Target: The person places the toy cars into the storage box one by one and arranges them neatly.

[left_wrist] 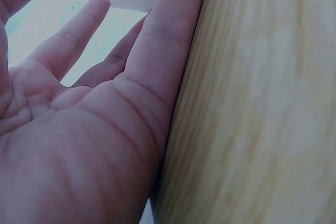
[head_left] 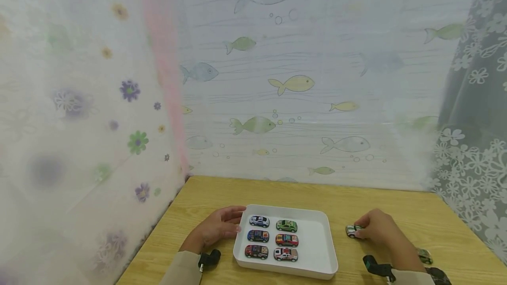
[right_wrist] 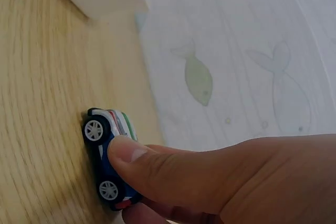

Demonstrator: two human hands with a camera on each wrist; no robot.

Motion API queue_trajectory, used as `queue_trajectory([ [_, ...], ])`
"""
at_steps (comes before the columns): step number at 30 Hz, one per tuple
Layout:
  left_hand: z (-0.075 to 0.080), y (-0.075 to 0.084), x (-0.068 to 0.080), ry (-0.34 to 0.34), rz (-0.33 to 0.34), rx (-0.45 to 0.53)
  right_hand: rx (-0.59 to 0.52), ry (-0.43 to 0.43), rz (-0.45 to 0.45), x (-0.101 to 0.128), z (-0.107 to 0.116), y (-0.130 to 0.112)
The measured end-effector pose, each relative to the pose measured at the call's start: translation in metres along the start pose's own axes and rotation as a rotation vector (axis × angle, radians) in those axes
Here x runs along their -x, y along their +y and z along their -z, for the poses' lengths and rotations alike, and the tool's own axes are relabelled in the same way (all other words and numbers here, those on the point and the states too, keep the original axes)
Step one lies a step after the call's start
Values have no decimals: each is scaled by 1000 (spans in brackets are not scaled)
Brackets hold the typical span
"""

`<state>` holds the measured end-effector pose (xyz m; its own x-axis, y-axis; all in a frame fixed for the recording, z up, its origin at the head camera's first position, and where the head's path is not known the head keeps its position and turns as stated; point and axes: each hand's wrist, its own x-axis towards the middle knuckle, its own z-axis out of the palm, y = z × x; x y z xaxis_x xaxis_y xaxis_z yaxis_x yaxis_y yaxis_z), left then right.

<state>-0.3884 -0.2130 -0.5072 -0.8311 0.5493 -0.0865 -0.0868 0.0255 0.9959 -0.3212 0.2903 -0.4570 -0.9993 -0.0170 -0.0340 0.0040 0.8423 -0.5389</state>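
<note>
Grainy wooden table (head_left: 396,206): right hand (head_left: 378,228) pinches toy car (head_left: 351,231) (glossy).

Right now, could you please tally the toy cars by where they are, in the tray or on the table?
Small toy cars in the white plastic tray: 6
Toy car pinched in the right hand: 1
Toy cars lying loose on the wooden table: 1
Total: 8

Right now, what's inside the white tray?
Six toy cars sit in the white tray, in two columns of three on its left half; the right half shows bare. The near wall hides little; nothing seems covered.
</note>
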Motion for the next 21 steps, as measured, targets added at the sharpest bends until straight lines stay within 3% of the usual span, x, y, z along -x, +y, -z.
queue_trajectory([
  [11,-1,0,-1,-4,3,-13,-7,19,-17,0,-2,-19],
  [21,0,0,0,11,11,-17,-72,63,38,1,-2,-33],
])
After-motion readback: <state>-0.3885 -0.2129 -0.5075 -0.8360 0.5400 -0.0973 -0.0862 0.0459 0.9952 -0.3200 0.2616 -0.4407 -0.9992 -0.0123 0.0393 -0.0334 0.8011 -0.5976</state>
